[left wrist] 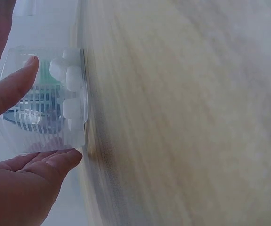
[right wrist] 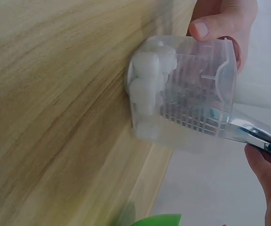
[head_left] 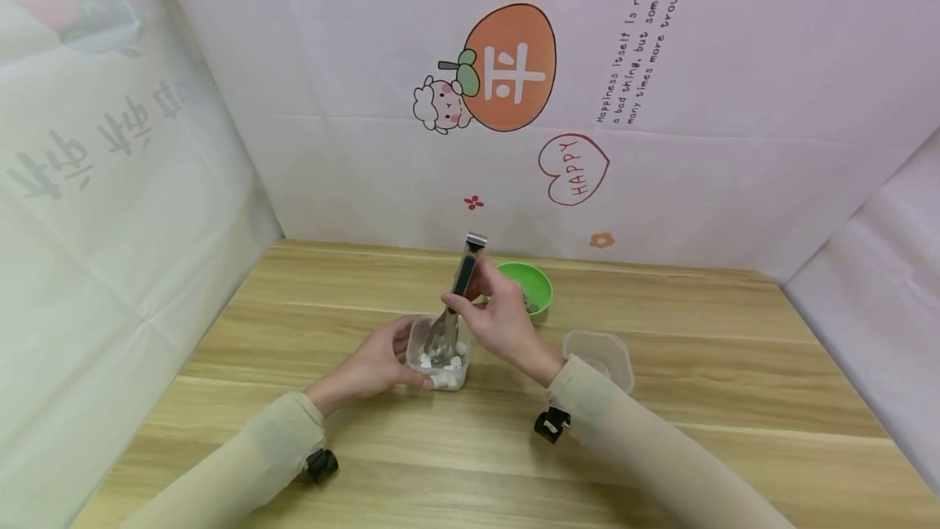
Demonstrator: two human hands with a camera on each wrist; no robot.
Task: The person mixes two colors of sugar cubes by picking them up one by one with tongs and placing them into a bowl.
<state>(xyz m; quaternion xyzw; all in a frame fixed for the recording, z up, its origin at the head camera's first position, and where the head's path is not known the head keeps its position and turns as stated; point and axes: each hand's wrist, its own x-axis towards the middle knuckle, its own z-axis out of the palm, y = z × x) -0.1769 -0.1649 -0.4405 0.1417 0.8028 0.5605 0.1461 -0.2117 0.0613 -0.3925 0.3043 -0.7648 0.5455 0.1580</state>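
A clear plastic container (head_left: pixel 414 343) stands on the table with several small white chunks (right wrist: pixel 146 65) at its bottom. My left hand (head_left: pixel 373 364) holds it from the left side, thumb on the near wall and fingers round the far side. My right hand (head_left: pixel 505 323) grips metal tongs (head_left: pixel 466 269) with dark handle inserts, by the handle above the container. The tongs slant down, their slotted heads inside the container, seen through its wall in the left wrist view. Whether a chunk sits between the heads I cannot tell.
Behind my right hand is a green bowl (head_left: pixel 542 284) with something greyish in it, partly hidden. A translucent lid (head_left: pixel 618 356) lies on the wooden table (head_left: pixel 705 349) by my right forearm. A printed cloth wall (head_left: pixel 352 145) rises behind the table's far edge.
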